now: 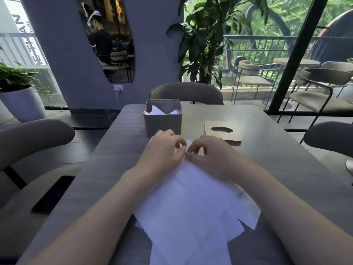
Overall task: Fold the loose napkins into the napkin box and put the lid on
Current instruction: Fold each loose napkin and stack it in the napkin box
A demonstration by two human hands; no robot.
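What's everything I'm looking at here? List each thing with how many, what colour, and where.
Square napkin box: one, grey-beige, open, table's far middle, white napkins inside.
Wooden lid with oval hole: one, tan, flat on the table, right of the box.
Loose paper napkins: a pile, white, near edge, between the forearms.
Dark table: one, grey.
Padded chair: one, grey-beige, beyond the table.
Potted plant: one, white pot, far left.
Left hand: pinches a napkin corner.
Right hand: pinches the same corner.
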